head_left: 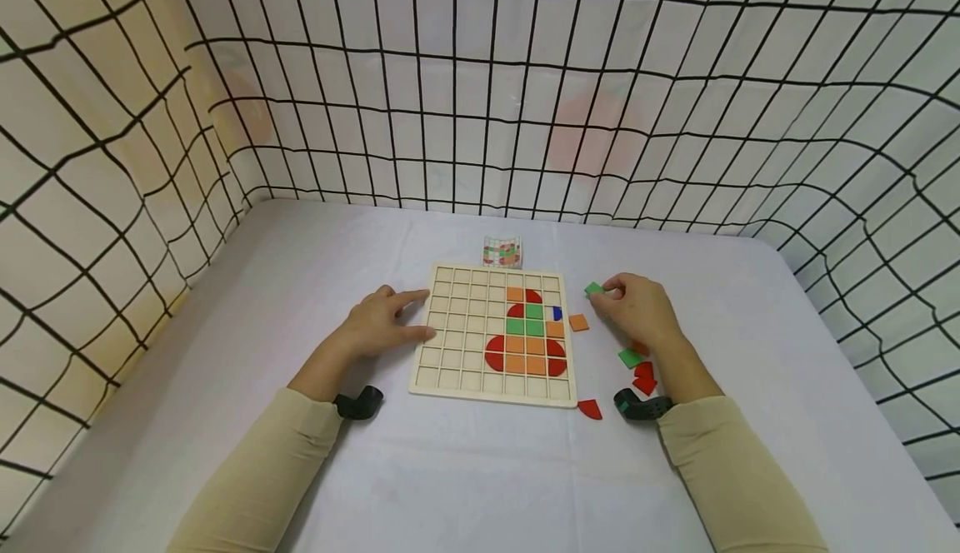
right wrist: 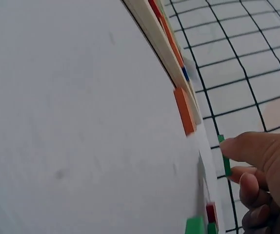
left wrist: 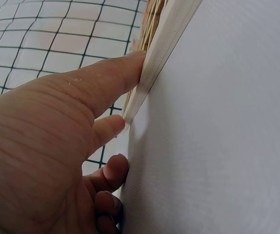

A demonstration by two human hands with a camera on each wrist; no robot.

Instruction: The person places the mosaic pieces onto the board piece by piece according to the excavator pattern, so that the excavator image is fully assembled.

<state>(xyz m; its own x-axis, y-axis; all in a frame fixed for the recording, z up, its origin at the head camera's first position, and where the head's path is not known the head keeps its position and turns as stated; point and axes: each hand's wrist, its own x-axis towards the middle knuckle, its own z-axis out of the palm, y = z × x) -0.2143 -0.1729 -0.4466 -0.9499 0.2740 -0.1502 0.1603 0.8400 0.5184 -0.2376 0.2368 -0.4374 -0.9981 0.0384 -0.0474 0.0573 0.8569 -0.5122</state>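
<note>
Pinched between thumb and fingertips of the right hand [head_left: 637, 310], a green tile [head_left: 594, 288] was held right of the wooden grid board [head_left: 450, 370], mid-frame. Straight fingers of the left hand [head_left: 382, 324] were pressed against the board's left edge.
</note>
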